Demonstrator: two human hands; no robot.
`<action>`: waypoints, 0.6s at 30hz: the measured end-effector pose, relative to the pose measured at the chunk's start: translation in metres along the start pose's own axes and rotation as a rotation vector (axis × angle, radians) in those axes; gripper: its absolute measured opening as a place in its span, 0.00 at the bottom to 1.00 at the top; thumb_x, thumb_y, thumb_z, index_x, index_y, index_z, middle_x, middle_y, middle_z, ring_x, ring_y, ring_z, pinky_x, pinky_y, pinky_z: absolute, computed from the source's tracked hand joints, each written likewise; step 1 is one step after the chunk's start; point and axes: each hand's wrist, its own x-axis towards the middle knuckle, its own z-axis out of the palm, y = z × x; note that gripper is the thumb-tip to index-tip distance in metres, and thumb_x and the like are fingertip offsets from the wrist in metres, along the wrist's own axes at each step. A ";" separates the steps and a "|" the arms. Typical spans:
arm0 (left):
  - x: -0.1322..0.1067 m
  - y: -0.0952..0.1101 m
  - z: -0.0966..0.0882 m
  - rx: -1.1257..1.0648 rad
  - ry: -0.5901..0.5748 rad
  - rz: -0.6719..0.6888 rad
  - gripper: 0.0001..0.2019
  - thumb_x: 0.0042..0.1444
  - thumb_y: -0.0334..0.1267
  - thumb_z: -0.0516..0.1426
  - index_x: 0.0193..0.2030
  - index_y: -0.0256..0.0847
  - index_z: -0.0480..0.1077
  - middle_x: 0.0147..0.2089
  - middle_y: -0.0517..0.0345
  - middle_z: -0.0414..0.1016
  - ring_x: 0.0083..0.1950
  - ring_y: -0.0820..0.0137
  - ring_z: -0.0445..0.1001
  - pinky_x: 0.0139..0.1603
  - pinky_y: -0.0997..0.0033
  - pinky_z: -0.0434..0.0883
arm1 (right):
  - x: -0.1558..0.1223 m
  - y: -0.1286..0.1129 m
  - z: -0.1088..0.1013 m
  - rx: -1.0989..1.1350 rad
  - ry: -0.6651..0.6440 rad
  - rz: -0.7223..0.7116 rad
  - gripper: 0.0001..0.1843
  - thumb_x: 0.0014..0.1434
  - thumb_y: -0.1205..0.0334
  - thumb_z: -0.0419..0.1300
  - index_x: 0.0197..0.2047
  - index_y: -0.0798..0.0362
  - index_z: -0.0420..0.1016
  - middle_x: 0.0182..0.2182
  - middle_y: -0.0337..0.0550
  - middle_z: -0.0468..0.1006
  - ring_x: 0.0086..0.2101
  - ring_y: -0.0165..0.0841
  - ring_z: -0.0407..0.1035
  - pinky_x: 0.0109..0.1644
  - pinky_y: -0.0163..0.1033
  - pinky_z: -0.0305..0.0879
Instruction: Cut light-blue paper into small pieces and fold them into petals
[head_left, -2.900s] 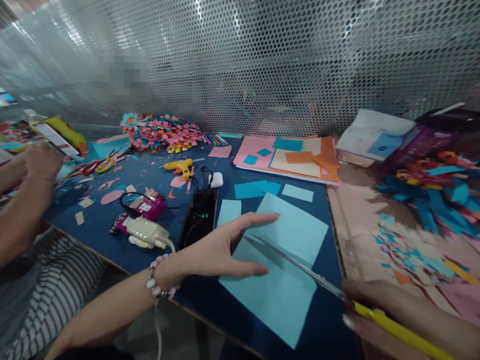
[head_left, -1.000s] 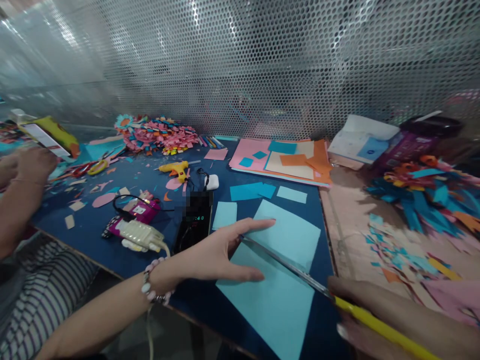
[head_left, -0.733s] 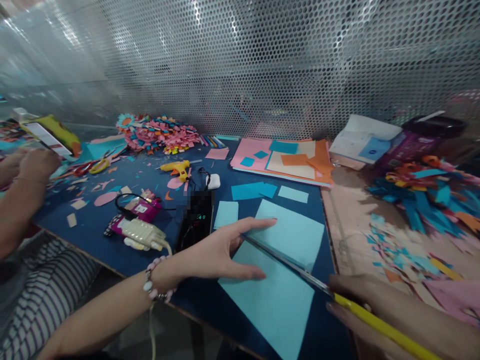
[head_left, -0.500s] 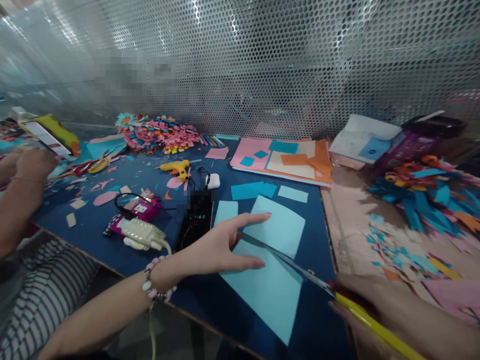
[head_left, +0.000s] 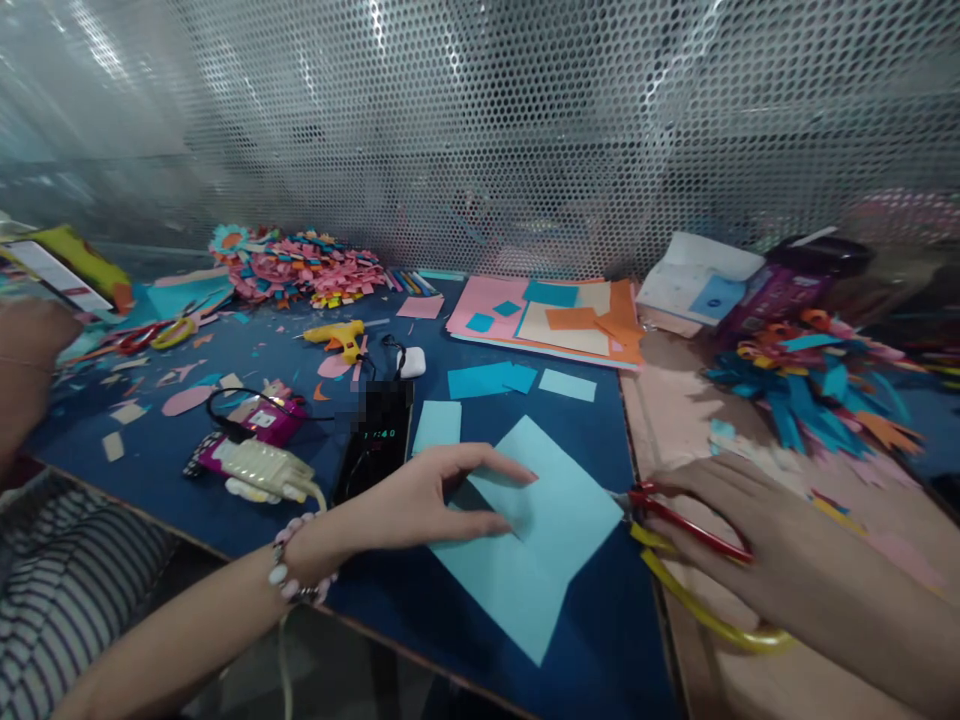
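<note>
My left hand [head_left: 420, 495] lies over light blue paper, thumb and forefinger spread apart on its left part. An upper square of light blue paper [head_left: 562, 500] sits turned like a diamond, overlapping a lower light blue piece [head_left: 517, 605] that points toward the table's front edge. At the square's right corner, my right hand [head_left: 780, 550] has its fingers at the handles of scissors [head_left: 694, 527], one handle red, the other yellow. Most of the blades are hidden by the paper.
Left of the papers are a black phone [head_left: 375, 440], a purple power device [head_left: 274, 425] and a yellow glue gun [head_left: 337, 340]. Stacked coloured sheets [head_left: 487, 300] lie behind. Blue paper fringes [head_left: 810, 390] stand at right. A co-worker's hand [head_left: 34, 340] is at far left.
The scissors have turned and drawn back to the right, their blades no longer lying across the paper's top. The upper paper has rotated into a diamond. The whole view shifted slightly.
</note>
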 end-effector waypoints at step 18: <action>0.003 -0.015 0.012 0.416 0.199 0.140 0.36 0.53 0.49 0.59 0.66 0.47 0.51 0.71 0.47 0.40 0.71 0.56 0.41 0.67 0.52 0.51 | 0.035 -0.053 0.036 0.667 0.001 0.212 0.25 0.58 0.54 0.58 0.56 0.50 0.57 0.24 0.32 0.66 0.23 0.27 0.59 0.25 0.32 0.57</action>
